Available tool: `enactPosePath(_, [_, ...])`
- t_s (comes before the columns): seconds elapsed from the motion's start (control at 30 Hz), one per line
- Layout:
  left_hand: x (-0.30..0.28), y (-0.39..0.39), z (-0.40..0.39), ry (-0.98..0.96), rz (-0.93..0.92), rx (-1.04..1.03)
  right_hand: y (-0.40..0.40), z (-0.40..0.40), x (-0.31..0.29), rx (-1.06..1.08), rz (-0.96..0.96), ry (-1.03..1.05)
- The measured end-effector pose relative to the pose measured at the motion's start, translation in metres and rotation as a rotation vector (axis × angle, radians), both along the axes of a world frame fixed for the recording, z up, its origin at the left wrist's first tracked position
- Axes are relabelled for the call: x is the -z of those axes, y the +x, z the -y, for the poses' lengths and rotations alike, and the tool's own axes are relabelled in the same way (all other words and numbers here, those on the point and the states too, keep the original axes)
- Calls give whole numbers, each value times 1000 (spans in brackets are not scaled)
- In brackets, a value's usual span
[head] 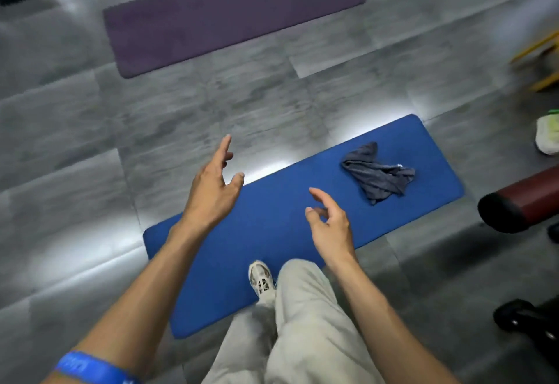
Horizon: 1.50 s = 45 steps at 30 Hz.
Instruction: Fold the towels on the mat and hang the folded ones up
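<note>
Lying crumpled on the blue mat [272, 232]: 1 grey towel [378, 172]. Left hand [211, 184] and right hand [329, 226] hover apart, fingers loosely spread, holding nothing.

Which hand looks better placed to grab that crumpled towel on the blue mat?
Probably the right hand. It hangs open over the blue mat, on the same side as the grey towel. The left hand, also open and empty, is farther off, near the mat's far edge.
</note>
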State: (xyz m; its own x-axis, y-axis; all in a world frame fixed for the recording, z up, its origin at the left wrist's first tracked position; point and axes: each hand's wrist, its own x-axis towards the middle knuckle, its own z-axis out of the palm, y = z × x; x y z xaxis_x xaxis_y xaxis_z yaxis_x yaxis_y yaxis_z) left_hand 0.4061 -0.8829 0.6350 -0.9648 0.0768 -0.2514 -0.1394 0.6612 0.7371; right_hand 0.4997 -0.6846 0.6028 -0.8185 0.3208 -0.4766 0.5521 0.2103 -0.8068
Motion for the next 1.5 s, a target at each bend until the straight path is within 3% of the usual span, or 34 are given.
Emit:
enactPosePath(0.43, [35, -331, -130, -1, 103, 349, -277, -84, 35, 319, 59, 21])
enactPosePath(0.73, [59, -514, -285, -36, 259, 674, -428, -166, 41, 740, 124, -70])
enactPosePath(1.2, [89, -628, -472, -107, 295, 1456, -498, -188, 60, 1568, 198, -40])
enactPosePath(1.5, [129, -595, -521, -275, 337, 1799, -504, -118, 68, 2002, 288, -136])
